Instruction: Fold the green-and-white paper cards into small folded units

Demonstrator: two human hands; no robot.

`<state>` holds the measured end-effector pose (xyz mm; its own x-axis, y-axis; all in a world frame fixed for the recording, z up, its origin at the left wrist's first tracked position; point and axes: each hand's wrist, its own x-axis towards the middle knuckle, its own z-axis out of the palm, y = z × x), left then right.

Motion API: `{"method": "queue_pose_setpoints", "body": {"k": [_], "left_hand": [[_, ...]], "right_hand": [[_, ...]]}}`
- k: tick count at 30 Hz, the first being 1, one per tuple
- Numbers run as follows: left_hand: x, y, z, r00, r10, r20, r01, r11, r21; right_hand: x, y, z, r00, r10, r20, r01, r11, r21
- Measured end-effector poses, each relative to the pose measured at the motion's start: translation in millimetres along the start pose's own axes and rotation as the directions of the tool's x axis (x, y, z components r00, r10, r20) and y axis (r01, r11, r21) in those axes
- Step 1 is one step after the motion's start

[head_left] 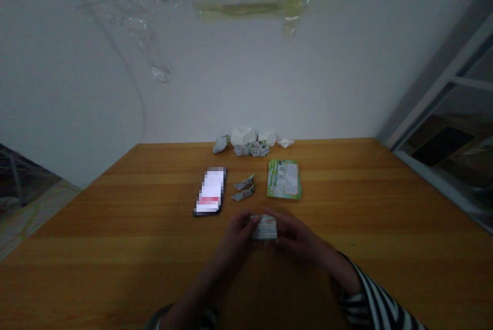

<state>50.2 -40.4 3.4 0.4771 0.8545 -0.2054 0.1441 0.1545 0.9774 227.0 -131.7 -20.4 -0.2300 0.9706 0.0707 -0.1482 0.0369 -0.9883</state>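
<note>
Between my two hands is a small piece of printed paper (264,228), whitish with a thin green lower edge; it looks folded. My left hand (241,232) pinches its left side with the thumb on top. On the other side my right hand (296,237) grips the right edge, fingers along its top and side. Just beyond lie two narrow folded paper strips (243,188), one behind the other. To their right rests a stack of green and white printed sheets (284,180). A phone (210,191) with a lit, blurred screen lies to their left.
Crumpled white tissue (243,136) and crumpled printed paper (252,149) lie along the back of the wooden table (346,191), against the wall (246,73). Tape and a paper sign hang on the wall. A glass-fronted frame (442,93) stands at the right.
</note>
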Motion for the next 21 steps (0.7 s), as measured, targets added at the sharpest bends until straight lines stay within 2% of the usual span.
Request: {"method": "queue_pose_setpoints", "body": {"k": [3, 6, 9, 12, 17, 21], "left_hand": [[0, -1, -1.5, 0.993, -0.008, 0.114, -0.001, 0.997, 0.072], [-4, 2, -1.1, 0.983, -0.021, 0.180, -0.005, 0.990, 0.142], [-7, 1, -0.1, 0.973, -0.019, 0.231, -0.024, 0.983, 0.181], [-9, 0, 1.4, 0.956, -0.022, 0.293, -0.022, 0.989, 0.145], [-12, 8, 8.1, 0.970, 0.072, 0.234, -0.076, 0.997, 0.007], [-13, 9, 13.1, 0.975, 0.086, 0.204, -0.097, 0.994, 0.046]], "right_hand": [[-1, 1, -2, 0.999, -0.002, -0.035, 0.001, 1.000, -0.011], [0, 4, -3, 0.988, -0.032, -0.152, 0.008, 0.987, -0.158], [2, 3, -5, 0.960, -0.088, -0.267, -0.010, 0.939, -0.343], [4, 2, -6, 0.923, -0.111, -0.368, -0.037, 0.927, -0.373], [5, 3, -2, 0.893, -0.047, -0.447, -0.105, 0.945, -0.310], [4, 4, 3, 0.854, -0.068, -0.515, -0.119, 0.940, -0.320]]}}
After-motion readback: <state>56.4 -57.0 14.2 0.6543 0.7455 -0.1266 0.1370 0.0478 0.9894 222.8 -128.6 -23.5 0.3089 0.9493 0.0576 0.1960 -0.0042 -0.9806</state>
